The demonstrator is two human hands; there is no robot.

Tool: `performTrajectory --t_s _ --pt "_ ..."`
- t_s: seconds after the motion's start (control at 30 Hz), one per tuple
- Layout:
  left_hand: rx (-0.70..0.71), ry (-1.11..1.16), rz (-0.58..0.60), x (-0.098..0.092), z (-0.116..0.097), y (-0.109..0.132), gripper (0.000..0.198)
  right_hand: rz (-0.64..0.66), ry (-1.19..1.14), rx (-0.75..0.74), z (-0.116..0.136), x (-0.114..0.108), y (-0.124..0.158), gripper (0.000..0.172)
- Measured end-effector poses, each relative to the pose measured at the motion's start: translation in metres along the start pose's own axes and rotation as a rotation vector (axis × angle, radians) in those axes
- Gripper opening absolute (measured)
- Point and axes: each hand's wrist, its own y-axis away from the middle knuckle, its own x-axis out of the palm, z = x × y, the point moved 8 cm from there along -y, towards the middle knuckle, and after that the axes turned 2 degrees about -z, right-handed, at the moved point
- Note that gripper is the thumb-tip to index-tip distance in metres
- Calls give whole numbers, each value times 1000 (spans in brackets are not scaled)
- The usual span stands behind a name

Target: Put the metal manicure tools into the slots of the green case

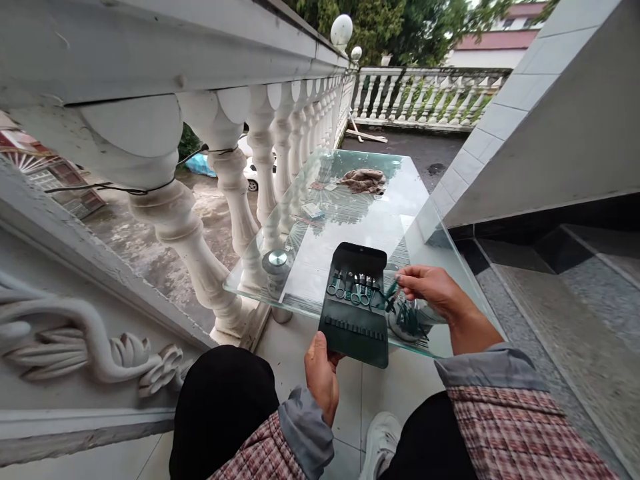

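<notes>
Pinched narrowly between the thumb and fingertips of the right hand [431,288] was a slim green piece [391,295]; from my distance I could not tell what kind of tool it was. Just left of that pinch was the open dark green case [357,347], its lower left corner clamped by the left hand [323,377]. I judged the step in hand to be handling one piece at the case's edge, and the next move to call for a steady left hand and a light, exact pinch — the right wrist was bent inward, while the left hand was lower, thumb on top, fingers mostly hidden behind. Left of the right-hand grip, scissors [357,285] and other small tools [369,283] sat in the case's upper half. Below the grip, more green-handled pieces [411,320] stood in a clear container [399,331] on the glass table [370,227]. Farther left I saw a lidded jar [277,263]; well beyond the grip lay a brown cloth [363,181] — touched by neither hand.
</notes>
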Motion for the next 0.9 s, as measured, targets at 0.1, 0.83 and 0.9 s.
performTrajectory --t_s 0.1,0.83,0.9 --pt "3 13 -6 1 3 -1 60 -30 145 54 -21 -26 1 15" --pt "586 -282 166 40 -127 107 37 -208 486 -85 -40 -50 3 20" --pt "887 -218 181 53 -188 138 38 -219 480 -111 -37 -52 9 22"
